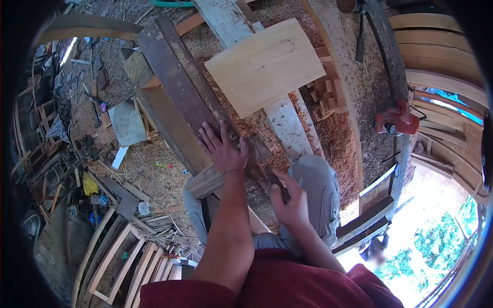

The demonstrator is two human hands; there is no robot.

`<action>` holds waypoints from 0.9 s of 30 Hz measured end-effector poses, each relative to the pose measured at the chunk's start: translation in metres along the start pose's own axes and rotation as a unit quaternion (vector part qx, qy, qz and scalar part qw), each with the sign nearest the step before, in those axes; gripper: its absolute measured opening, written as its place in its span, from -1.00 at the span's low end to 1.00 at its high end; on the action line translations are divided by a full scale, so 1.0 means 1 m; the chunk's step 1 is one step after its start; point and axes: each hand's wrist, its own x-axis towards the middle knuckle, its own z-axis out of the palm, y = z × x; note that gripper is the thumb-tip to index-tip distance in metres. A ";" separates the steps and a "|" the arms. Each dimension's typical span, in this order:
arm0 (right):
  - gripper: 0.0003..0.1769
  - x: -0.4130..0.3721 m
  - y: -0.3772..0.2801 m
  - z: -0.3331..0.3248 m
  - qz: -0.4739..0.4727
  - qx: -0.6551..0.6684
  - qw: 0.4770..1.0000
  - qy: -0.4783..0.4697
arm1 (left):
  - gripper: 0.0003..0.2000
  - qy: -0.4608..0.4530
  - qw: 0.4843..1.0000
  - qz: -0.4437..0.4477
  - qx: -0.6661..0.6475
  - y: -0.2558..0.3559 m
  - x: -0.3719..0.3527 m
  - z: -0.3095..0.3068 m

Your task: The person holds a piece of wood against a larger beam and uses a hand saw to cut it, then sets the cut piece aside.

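My left hand (222,149) lies flat, fingers spread, on a dark worn plank (177,77) that runs up and to the left over a wooden block (205,180). My right hand (290,205) is closed around the dark handle of a tool (272,177). The tool's metal head (258,150) rests against the plank just right of my left hand. A pale square board (264,64) lies beyond, on top of a long grey plank (285,123). My knee in grey trousers (318,179) is beside the right hand.
Sawdust and shavings cover the floor (154,169). A red power tool (395,120) sits on a curved timber at the right. Small wood offcuts (326,95) are piled behind the board. Frames and slats (128,262) lie at lower left, clutter at far left.
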 end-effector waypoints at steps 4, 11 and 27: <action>-0.57 -0.007 -0.006 -0.010 0.012 0.002 1.000 -0.017 | -0.17 0.003 1.000 0.001 0.000 -0.002 0.002 -0.001; -0.55 0.011 -0.001 0.010 -0.089 -0.042 0.995 0.020 | -0.18 0.023 1.000 0.011 -0.001 -0.003 0.002 0.004; -0.53 0.010 -0.013 -0.008 0.023 -0.012 0.999 -0.040 | -0.18 0.025 0.999 0.019 0.006 -0.003 0.000 0.002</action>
